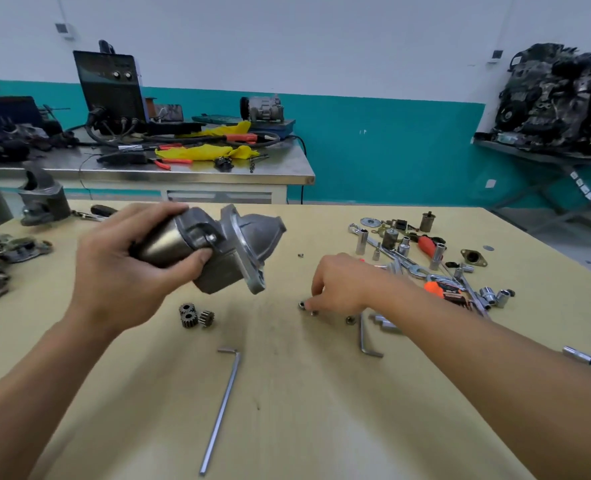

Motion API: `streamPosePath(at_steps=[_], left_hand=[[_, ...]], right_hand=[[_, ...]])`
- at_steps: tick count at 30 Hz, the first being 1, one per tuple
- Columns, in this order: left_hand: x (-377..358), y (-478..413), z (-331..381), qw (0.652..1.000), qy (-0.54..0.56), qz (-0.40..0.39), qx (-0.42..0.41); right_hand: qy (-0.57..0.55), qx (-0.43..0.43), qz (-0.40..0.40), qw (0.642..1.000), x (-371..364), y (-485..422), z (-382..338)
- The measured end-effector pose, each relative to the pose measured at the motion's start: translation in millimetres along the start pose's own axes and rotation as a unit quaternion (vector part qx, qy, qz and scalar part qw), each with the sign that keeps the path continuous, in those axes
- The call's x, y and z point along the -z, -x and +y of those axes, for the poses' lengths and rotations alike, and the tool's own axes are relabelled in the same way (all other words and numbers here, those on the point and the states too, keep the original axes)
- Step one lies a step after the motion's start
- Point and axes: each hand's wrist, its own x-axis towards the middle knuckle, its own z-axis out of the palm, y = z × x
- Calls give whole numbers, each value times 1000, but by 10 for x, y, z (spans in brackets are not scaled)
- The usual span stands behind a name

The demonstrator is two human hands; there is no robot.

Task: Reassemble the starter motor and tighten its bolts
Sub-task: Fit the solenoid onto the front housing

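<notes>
Starter motor, likely heavy, rigid and slick-cased, hangs tilted above the gears with the left hand wrapped round its barrel, the safest hold; right hand, right of the gears, curls fingertips onto small nuts, grip unclear.

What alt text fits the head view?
A person's left hand holds a starter motor above a wooden table while the right hand reaches down to small nuts lying on it. Three small gears, two hex keys and scattered sockets lie nearby.
</notes>
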Motion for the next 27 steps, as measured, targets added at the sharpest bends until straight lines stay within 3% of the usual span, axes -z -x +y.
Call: streamPosePath(at_steps=[5, 8, 10, 12, 13, 15, 19, 27], left_hand=[[-230, 113, 289, 992, -23, -70, -104], [-361, 182, 378, 983, -36, -95, -152], [-432, 213, 415, 977, -47, -109, -178], [-478, 216, 452, 973, -53, -116, -192], [-493, 211, 467, 972, -53, -117, -194], [-510, 208, 488, 972, -52, -118, -196], [-491, 239, 512, 973, -36, -112, -198], [-482, 260, 528, 976, -19, -109, -188]], right_hand=[[-45, -37, 20, 998, -55, 95, 55], [-170, -60, 158, 971, 56, 266, 218], [-383, -34, 250, 888, 150, 442, 265], [-574, 59, 231, 784, 203, 633, 175], [-602, 99, 208, 764, 202, 690, 101], [-602, 134, 166, 770, 164, 740, -57], [-544, 89, 155, 820, 100, 728, -139], [-556, 52, 157, 815, -28, 743, -72]])
